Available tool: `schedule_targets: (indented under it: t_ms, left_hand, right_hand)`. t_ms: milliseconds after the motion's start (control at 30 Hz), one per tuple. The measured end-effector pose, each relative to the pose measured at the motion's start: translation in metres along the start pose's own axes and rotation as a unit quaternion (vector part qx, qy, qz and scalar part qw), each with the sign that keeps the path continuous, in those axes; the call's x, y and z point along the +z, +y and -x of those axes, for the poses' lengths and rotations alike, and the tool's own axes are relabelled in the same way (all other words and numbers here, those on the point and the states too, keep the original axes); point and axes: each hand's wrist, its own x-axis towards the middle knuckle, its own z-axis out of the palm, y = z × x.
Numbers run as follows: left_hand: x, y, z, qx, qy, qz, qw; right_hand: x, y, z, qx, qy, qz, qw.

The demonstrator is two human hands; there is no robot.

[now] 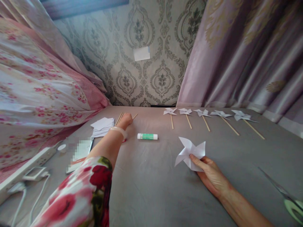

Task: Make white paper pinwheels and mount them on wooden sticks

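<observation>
My right hand [208, 171] pinches a white paper pinwheel [193, 154] near its middle, thumb on top, above the grey sheet. My left hand [127, 119] reaches far forward with its fingers closed. A thin wooden stick [135, 116] pokes out from its right side, seemingly in its grip; the fingertips are hidden. More wooden sticks [118, 119] lie just left of that hand. Beside them is a stack of white paper pieces [102, 126]. A green and white glue stick [147, 136] lies between the two hands.
Several finished pinwheels on sticks [203, 113] lie in a row at the back right. Green-handled scissors [281, 190] lie at the right. On the left are a power strip [35, 162] with cables, a white cap [62, 148] and a blurred flat device [81, 154].
</observation>
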Motion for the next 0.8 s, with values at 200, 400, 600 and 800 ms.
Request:
schedule_targets:
  t_ms: [200, 400, 600, 800]
  left_hand:
    - [-0.031, 0.04, 0.024, -0.031, 0.071, 0.209, 0.975]
    - [-0.049, 0.087, 0.085, 0.042, 0.012, 0.491, 0.87]
    - [-0.015, 0.106, 0.169, 0.07, -0.086, 0.635, 0.765]
    - [0.008, 0.118, 0.226, 0.074, -0.21, 0.742, 0.633]
  right_hand:
    - [-0.001, 0.001, -0.002, -0.028, -0.031, 0.003, 0.999]
    - [-0.003, 0.003, -0.006, -0.044, -0.054, -0.002, 0.998]
    - [-0.003, 0.003, -0.004, -0.056, -0.07, -0.022, 0.996]
    - [-0.003, -0.001, -0.001, -0.053, -0.094, -0.043, 0.993]
